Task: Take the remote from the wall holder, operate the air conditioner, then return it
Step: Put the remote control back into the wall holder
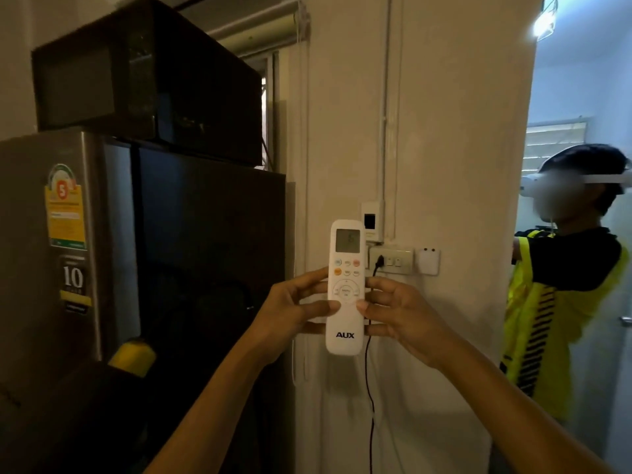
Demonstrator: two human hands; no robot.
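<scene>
White remote [344, 289] held upright before the wall, left of the empty wall holder [427, 261]; left hand [293, 307] and right hand [396, 311] fingers clasp its sides, thumbs on its face.

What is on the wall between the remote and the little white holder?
In the head view, between the remote and the wall holder, sits a switch and socket plate with a black plug in it, its cord hanging down.

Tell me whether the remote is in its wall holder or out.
Out. Both hands, left and right, hold the remote upright before the wall; the holder sits empty.
</scene>
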